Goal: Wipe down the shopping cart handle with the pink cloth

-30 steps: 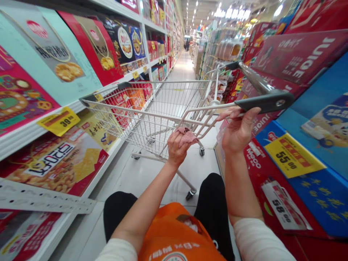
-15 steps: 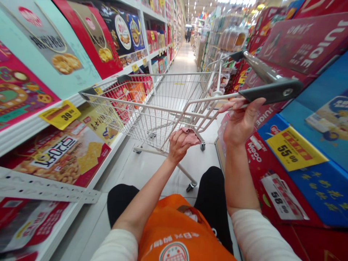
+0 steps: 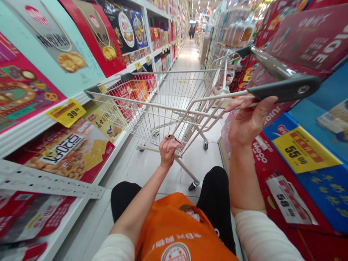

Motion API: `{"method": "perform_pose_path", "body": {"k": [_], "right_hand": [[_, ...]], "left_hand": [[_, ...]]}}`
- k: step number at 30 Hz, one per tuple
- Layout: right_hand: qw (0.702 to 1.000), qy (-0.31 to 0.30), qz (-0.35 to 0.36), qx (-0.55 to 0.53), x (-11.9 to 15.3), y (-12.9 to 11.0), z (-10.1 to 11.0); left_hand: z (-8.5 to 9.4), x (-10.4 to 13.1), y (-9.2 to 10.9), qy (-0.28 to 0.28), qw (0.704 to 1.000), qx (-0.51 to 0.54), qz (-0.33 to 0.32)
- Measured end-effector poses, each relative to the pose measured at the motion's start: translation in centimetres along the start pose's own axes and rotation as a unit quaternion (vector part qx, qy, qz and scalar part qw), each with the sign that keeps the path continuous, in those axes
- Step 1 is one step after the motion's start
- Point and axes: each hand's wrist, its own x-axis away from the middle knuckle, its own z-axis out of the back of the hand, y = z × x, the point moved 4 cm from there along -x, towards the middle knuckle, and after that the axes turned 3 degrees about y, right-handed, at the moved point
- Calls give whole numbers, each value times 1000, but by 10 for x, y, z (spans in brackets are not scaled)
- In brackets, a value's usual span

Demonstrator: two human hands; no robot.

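Observation:
My left hand (image 3: 166,154) is closed round a crumpled pink cloth (image 3: 173,143) beside the lower rear of the wire shopping cart (image 3: 152,103). At the right, my right hand (image 3: 246,121) grips the cart's frame just under the grey end piece of its handle (image 3: 288,88), with the thumb raised against it. The cart stands at an angle across the aisle, its basket showing no goods. Its metal bars partly cover the right hand's fingertips.
Shelves with boxed goods (image 3: 65,148) and a yellow price tag (image 3: 66,113) line the left. Stacked red and blue cartons (image 3: 323,185) stand close on the right. Two people (image 3: 191,32) are far down the aisle. A cart wheel (image 3: 194,186) is near my knees.
My left hand has moved left and slightly down along the cart with the cloth. My right hand still holds the frame. The view has shifted slightly, so the cart appears farther right.

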Motion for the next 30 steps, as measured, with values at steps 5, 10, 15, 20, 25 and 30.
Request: {"method": "perform_pose_path", "body": {"k": [5,10,15,20,25,30], "right_hand": [[1000,5,3,-3,3,-5,-2],[1000,16,-2,-20,1,-5,0],[999,11,24,-25,-1,-5,0],[999,1,23,-25,0,-7,0],[999,6,-17,-42,-4,-2,8],[998,27,-39,-43,-15,5,16]], "left_hand": [[-6,-45,7,56,993,-32,-101],[10,-31,4,84,990,-62,-90],[24,-104,38,153,984,-21,-88],[37,-195,83,27,994,-14,-104],[59,-228,58,-116,987,-3,-114],[69,-241,3,-119,990,-1,-76]]}}
